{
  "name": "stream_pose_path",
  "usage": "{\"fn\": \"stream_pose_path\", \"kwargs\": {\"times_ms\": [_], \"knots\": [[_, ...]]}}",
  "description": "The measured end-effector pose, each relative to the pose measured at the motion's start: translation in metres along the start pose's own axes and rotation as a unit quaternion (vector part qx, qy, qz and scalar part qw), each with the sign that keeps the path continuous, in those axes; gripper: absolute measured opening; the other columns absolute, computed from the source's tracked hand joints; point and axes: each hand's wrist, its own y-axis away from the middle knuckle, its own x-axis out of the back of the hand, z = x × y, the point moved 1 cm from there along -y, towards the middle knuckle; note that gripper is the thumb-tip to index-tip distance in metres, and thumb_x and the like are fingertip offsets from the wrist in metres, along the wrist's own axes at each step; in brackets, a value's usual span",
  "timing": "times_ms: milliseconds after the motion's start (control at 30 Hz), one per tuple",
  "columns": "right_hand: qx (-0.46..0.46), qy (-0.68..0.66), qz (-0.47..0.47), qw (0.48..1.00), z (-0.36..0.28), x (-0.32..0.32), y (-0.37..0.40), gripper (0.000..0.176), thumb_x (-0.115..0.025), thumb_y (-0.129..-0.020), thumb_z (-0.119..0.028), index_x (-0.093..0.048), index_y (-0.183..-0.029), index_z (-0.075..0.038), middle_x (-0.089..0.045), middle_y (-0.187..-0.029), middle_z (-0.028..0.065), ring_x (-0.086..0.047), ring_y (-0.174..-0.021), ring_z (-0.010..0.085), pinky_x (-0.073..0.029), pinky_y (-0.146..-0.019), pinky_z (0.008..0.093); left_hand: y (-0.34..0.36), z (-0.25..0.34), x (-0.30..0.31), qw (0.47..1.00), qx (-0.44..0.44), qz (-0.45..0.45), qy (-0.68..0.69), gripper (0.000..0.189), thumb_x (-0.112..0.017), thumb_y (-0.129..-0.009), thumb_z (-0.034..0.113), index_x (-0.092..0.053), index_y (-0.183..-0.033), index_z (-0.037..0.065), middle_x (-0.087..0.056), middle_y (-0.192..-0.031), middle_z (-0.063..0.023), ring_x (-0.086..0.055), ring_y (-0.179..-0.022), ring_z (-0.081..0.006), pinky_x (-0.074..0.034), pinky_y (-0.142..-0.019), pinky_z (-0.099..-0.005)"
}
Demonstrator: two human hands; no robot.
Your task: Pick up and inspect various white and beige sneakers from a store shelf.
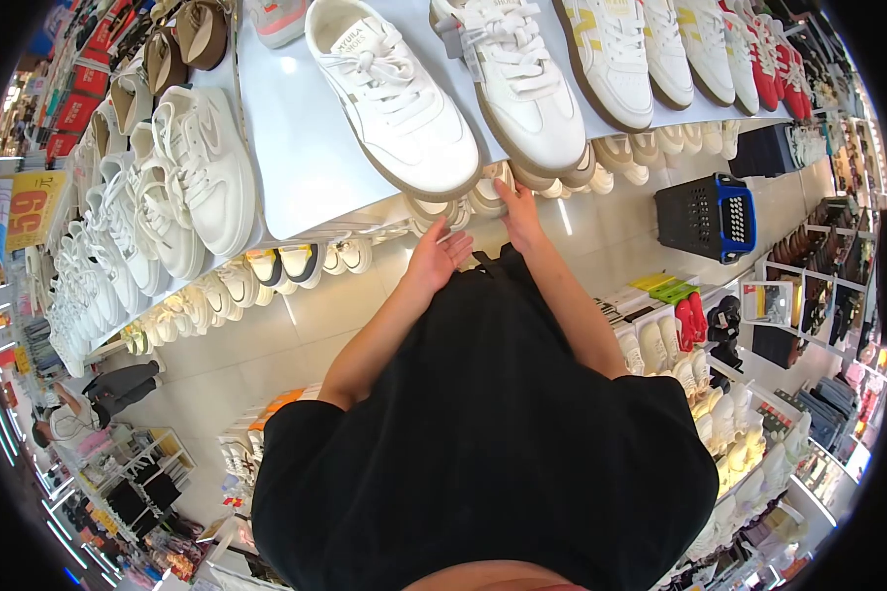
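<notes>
A white lace-up sneaker [394,98] with a brown sole stands at the front edge of the display shelf. Beside it is a second white sneaker [522,84], a tag hanging by its laces. My left hand [440,258] is just below the first sneaker's toe, palm turned inward, fingers apart and nothing in it. Below the second sneaker's toe is my right hand [522,215], its thumb and fingers stretched upward and apart. Its fingertips overlap a pale shoe [488,197] on the lower tier.
White shoes [202,167] line the shelf on the left, near a yellow price sign [35,209]. More sneakers [611,59] continue to the right. A black and blue shopping basket [705,219] stands on the tiled floor. Another person [94,399] is at the far left.
</notes>
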Motion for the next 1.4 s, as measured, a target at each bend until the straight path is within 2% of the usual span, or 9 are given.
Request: {"fn": "stream_pose_path", "kwargs": {"times_ms": [133, 233, 333, 633, 933, 1133, 1233, 1333, 1400], "knots": [[-0.031, 0.077, 0.193, 0.978, 0.029, 0.004, -0.008, 0.070, -0.073, -0.095, -0.029, -0.034, -0.146, -0.002, -0.056, -0.134, 0.0142, -0.062, -0.115, 0.0250, -0.052, -0.095, 0.0394, -0.009, 0.009, 0.002, 0.995, -0.047, -0.047, 0.074, 0.048, -0.070, -0.096, 0.029, -0.049, -0.131, 0.002, -0.048, -0.140, -0.0233, -0.053, -0.129, -0.0380, -0.045, -0.112, -0.0489], [-0.063, 0.036, 0.185, 0.980, 0.034, 0.001, 0.008, 0.072, -0.072, -0.095, -0.034, -0.032, -0.145, -0.003, -0.056, -0.131, 0.0146, -0.064, -0.108, 0.0297, -0.055, -0.090, 0.0404, -0.014, 0.013, 0.000, 0.992, -0.050, -0.072, 0.088, 0.040, -0.070, -0.096, 0.024, -0.054, -0.127, 0.004, -0.057, -0.132, -0.0197, -0.058, -0.123, -0.0363, -0.046, -0.112, -0.0476], [-0.135, -0.020, 0.094, 0.986, 0.023, -0.004, 0.027, 0.062, -0.072, -0.095, -0.035, -0.039, -0.139, -0.005, -0.058, -0.125, 0.0124, -0.065, -0.102, 0.0269, -0.056, -0.084, 0.0374, -0.021, 0.016, 0.003, 0.990, -0.068, -0.096, 0.073, 0.036, -0.070, -0.096, 0.021, -0.056, -0.123, 0.003, -0.065, -0.123, -0.0162, -0.062, -0.118, -0.0347, -0.049, -0.110, -0.0462], [-0.061, 0.019, 0.049, 0.997, 0.019, 0.005, 0.020, 0.039, -0.070, -0.097, -0.032, -0.053, -0.123, -0.008, -0.063, -0.103, 0.0033, -0.059, -0.085, 0.0151, -0.053, -0.076, 0.0318, -0.003, 0.018, 0.002, 0.989, -0.068, -0.116, 0.059, 0.041, -0.068, -0.097, 0.022, -0.054, -0.129, 0.001, -0.065, -0.126, -0.0172, -0.065, -0.117, -0.0341, -0.054, -0.103, -0.0421], [-0.041, -0.137, -0.002, 0.990, 0.039, 0.014, 0.023, 0.043, -0.068, -0.098, -0.025, -0.050, -0.131, -0.004, -0.061, -0.113, 0.0089, -0.059, -0.100, 0.0208, -0.052, -0.093, 0.0385, 0.049, 0.013, 0.006, 0.989, -0.019, -0.135, 0.048, 0.045, -0.064, -0.100, 0.024, -0.050, -0.135, 0.000, -0.063, -0.130, -0.0170, -0.064, -0.119, -0.0353, -0.054, -0.103, -0.0427], [-0.197, -0.086, 0.109, 0.971, 0.027, 0.002, 0.052, 0.042, -0.063, -0.100, -0.028, -0.049, -0.131, -0.002, -0.057, -0.123, 0.0130, -0.059, -0.107, 0.0230, -0.051, -0.098, 0.0382, 0.072, 0.011, 0.027, 0.990, -0.024, -0.138, -0.001, 0.045, -0.062, -0.100, 0.022, -0.049, -0.136, -0.003, -0.065, -0.127, -0.0189, -0.064, -0.118, -0.0370, -0.054, -0.103, -0.0438], [-0.168, 0.114, 0.032, 0.979, 0.006, -0.027, 0.082, 0.059, -0.063, -0.100, -0.033, -0.039, -0.144, -0.002, -0.054, -0.130, 0.0141, -0.058, -0.113, 0.0230, -0.049, -0.099, 0.0386, 0.087, 0.014, 0.038, 0.986, -0.049, -0.153, -0.051, 0.045, -0.062, -0.100, 0.019, -0.048, -0.136, -0.004, -0.065, -0.127, -0.0214, -0.066, -0.114, -0.0375, -0.055, -0.102, -0.0442], [-0.033, 0.211, -0.116, 0.970, 0.006, -0.033, 0.088, 0.068, -0.061, -0.101, -0.036, -0.029, -0.152, -0.003, -0.050, -0.137, 0.0148, -0.056, -0.119, 0.0223, -0.048, -0.101, 0.0374, 0.107, 0.014, 0.043, 0.975, -0.104, -0.151, -0.130, 0.048, -0.066, -0.096, 0.015, -0.048, -0.136, -0.005, -0.065, -0.126, -0.0230, -0.068, -0.110, -0.0368, -0.056, -0.100, -0.0440], [0.021, 0.188, -0.136, 0.972, -0.004, -0.047, 0.095, 0.069, -0.061, -0.101, -0.032, -0.026, -0.154, -0.004, -0.048, -0.140, 0.0142, -0.053, -0.124, 0.0229, -0.046, -0.104, 0.0369, 0.122, 0.014, 0.042, 0.964, -0.129, -0.137, -0.186, 0.052, -0.070, -0.092, 0.013, -0.049, -0.136, -0.005, -0.065, -0.126, -0.0219, -0.069, -0.110, -0.0342, -0.056, -0.099, -0.0424]]}}
